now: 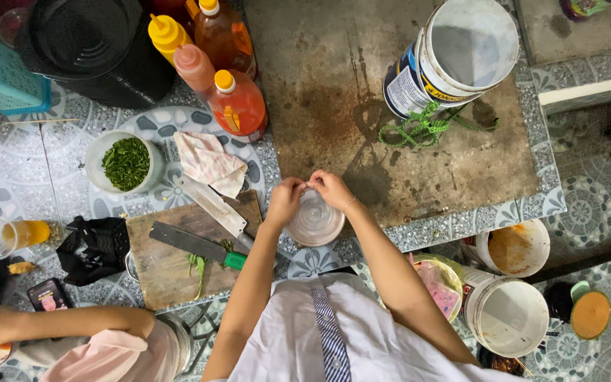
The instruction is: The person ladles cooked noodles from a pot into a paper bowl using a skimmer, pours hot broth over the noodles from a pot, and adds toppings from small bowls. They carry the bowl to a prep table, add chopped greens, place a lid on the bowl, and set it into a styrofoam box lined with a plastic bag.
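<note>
Both hands are working at the far rim of a small clear round plastic container (314,219), which is resting on the speckled tiled bench (461,219) at its near edge, just right of the worn wooden chopping board (171,265). The left hand (286,200) is keeping a narrow, pinching grip on the rim; the right hand (329,188) is pinching the same rim beside it. Risk: the container is sitting close to the bench edge, so an uneven pull could be tipping it off. A green-handled cleaver (196,245) is lying on the board, near the left forearm.
</note>
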Action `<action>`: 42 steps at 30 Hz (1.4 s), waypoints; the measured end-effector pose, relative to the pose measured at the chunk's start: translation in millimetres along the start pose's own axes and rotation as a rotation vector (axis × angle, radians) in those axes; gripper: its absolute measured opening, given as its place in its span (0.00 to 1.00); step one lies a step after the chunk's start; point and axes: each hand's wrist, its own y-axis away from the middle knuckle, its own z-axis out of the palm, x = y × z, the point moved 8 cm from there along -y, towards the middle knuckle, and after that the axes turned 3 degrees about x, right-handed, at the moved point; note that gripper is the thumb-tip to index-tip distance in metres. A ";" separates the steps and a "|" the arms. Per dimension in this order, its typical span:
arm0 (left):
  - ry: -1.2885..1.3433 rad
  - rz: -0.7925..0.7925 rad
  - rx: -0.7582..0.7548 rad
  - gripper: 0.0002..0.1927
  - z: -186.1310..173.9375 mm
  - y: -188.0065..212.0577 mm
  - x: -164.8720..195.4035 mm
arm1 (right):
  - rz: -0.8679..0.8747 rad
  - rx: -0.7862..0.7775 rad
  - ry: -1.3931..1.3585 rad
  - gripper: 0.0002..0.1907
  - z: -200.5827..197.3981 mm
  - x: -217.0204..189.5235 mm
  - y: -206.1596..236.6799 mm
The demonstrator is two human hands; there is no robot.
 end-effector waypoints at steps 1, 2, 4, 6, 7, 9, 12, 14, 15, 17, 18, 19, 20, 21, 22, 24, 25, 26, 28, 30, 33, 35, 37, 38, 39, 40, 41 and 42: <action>0.065 -0.071 -0.026 0.09 1.9 -1.2 -6.2 | 0.026 -0.010 -0.032 0.10 -0.4 2.1 0.1; 0.130 -0.145 -0.053 0.09 3.6 -1.8 -11.4 | 0.055 -0.019 -0.065 0.10 -0.8 4.0 0.4; 0.228 -0.269 -0.133 0.10 9.5 -1.9 -20.1 | 0.081 0.003 -0.049 0.13 -7.2 4.6 0.6; 0.204 -0.285 -0.174 0.11 10.5 -3.3 -19.6 | 0.116 -0.009 0.003 0.14 -11.7 4.9 -0.1; 0.129 -0.239 -0.169 0.12 7.8 -5.4 -15.2 | 0.136 -0.036 0.048 0.14 -12.4 4.9 -1.5; 0.023 -0.161 -0.165 0.11 4.1 -8.3 -6.0 | 0.125 -0.106 0.116 0.12 -11.1 1.6 -5.5; -0.058 -0.076 -0.183 0.11 2.7 -11.1 4.9 | 0.055 -0.223 0.146 0.11 -6.0 -5.3 -13.2; -0.095 -0.063 -0.208 0.12 3.1 -11.8 6.0 | 0.049 -0.308 0.108 0.10 -0.6 -5.7 -15.0; -0.092 -0.087 -0.235 0.12 4.6 -11.5 3.3 | 0.039 -0.346 0.079 0.10 1.8 -6.3 -15.3; -0.088 -0.135 -0.287 0.13 7.1 -10.3 -3.3 | 0.016 -0.424 0.020 0.10 6.7 -8.5 -15.1; -0.026 -0.149 -0.309 0.13 8.6 -9.5 -5.5 | 0.039 -0.459 0.002 0.10 9.2 -6.7 -14.5; 0.036 -0.163 -0.331 0.13 10.2 -8.7 -7.1 | 0.062 -0.493 -0.015 0.09 11.3 -5.4 -13.9; 0.098 -0.175 -0.355 0.14 11.9 -8.2 -8.2 | 0.085 -0.526 -0.033 0.09 13.3 -4.7 -12.9; 0.085 -0.200 -0.404 0.14 14.8 -6.7 -10.8 | 0.132 -0.577 -0.064 0.09 16.3 -3.4 -10.6; 0.070 -0.225 -0.453 0.14 17.1 -5.3 -12.8 | 0.179 -0.628 -0.096 0.09 19.4 -1.3 -7.7; 0.104 -0.272 -0.513 0.15 18.8 -5.1 -14.6 | 0.297 -0.680 -0.163 0.09 21.9 4.7 -2.1; 0.153 -0.298 -0.527 0.15 18.1 -5.5 -14.7 | 0.372 -0.680 -0.201 0.09 21.5 8.3 1.5; 0.201 -0.323 -0.541 0.16 17.6 -5.0 -15.3 | 0.446 -0.679 -0.239 0.09 21.0 12.2 5.5; 0.061 -0.282 -0.521 0.17 8.8 -6.0 -15.4 | 0.384 -0.595 -0.199 0.10 12.3 11.7 5.0; -0.068 -0.227 -0.479 0.18 0.1 -2.1 -14.3 | 0.352 -0.546 -0.143 0.10 6.2 14.2 8.1; -0.231 -0.103 -0.365 0.18 -9.8 9.4 -8.0 | 0.340 -0.555 -0.040 0.10 4.2 20.4 12.8; -0.313 -0.009 -0.289 0.21 -10.9 15.7 -2.9 | 0.348 -0.600 0.005 0.09 8.2 25.5 16.5; -0.219 -0.050 -0.318 0.20 -5.8 18.6 -7.2 | 0.228 -0.573 -0.002 0.08 9.5 19.3 14.5; -0.170 -0.072 -0.334 0.20 -3.6 18.5 -9.8 | 0.171 -0.560 -0.006 0.08 10.1 16.3 14.7; -0.050 -0.192 -0.371 0.20 -0.5 19.7 -18.4 | 0.184 -0.540 -0.086 0.08 9.9 15.1 16.6; 0.071 -0.312 -0.404 0.21 2.2 21.0 -26.5 | 0.197 -0.521 -0.166 0.08 9.5 14.6 19.2; 0.191 -0.428 -0.438 0.22 5.4 23.6 -33.0 | 0.208 -0.499 -0.246 0.08 8.5 14.6 22.2; 0.215 -0.450 -0.437 0.23 5.0 23.4 -34.3 | 0.198 -0.430 -0.229 0.09 3.7 16.5 23.8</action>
